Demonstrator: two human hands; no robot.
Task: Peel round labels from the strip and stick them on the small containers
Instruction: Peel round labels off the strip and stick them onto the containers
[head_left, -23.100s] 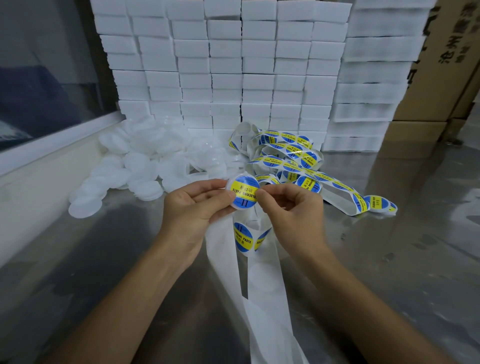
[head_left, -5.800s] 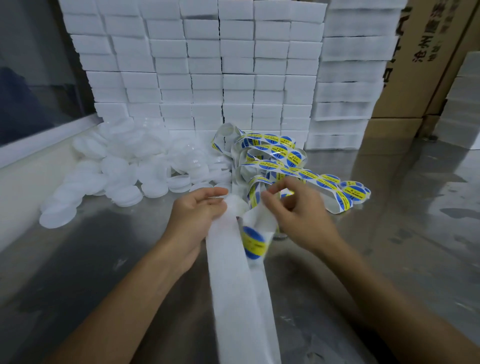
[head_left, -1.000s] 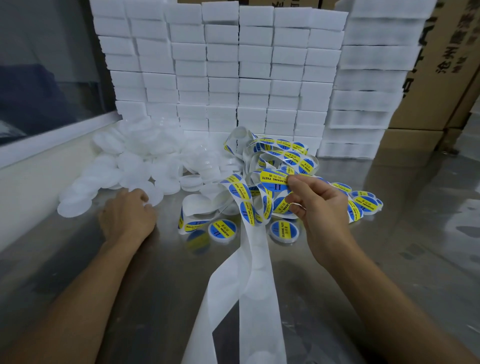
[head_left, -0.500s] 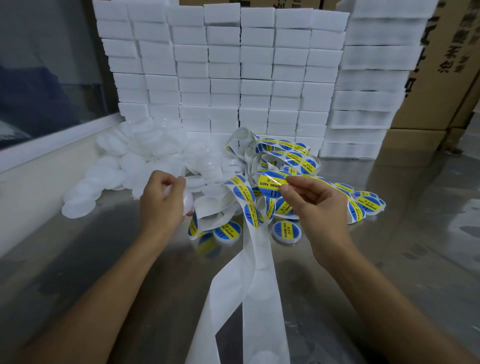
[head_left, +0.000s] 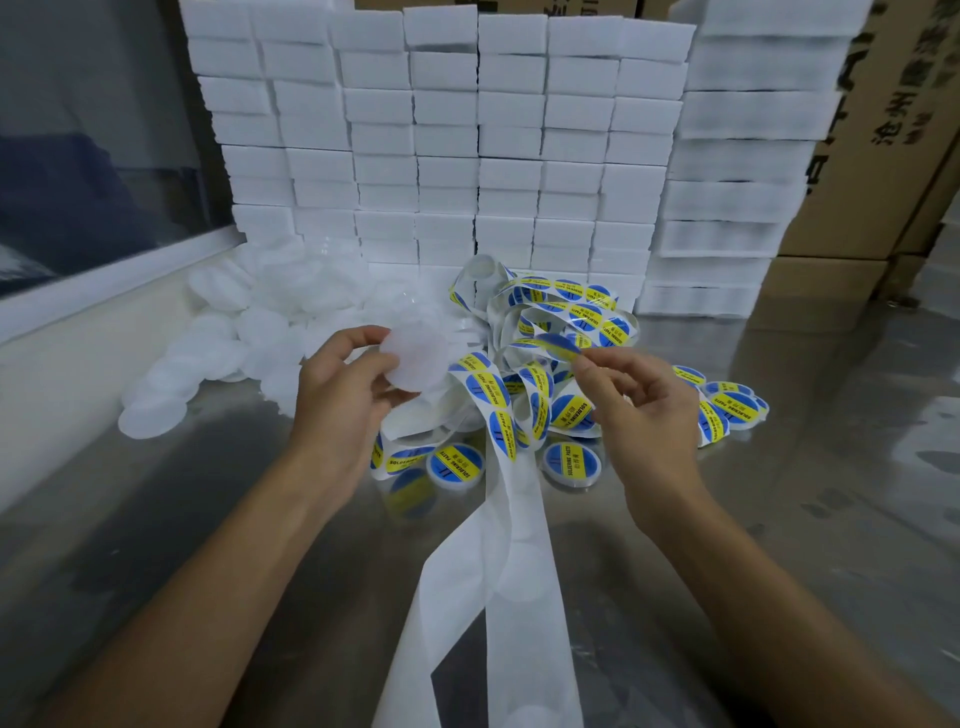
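We see our left hand (head_left: 345, 387) gripping a blank white container (head_left: 417, 356) by its rim; our right hand (head_left: 631, 400) pinches a peeled label (head_left: 558, 345) just beside it, a small gap between their edges, the label strip (head_left: 498, 410) below on the tabletop (head_left: 156, 519).

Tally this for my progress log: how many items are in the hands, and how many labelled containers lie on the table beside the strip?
Blank container in left hand: 1
Peeled label in right hand: 1
Labelled containers on the table: 3
Total: 5
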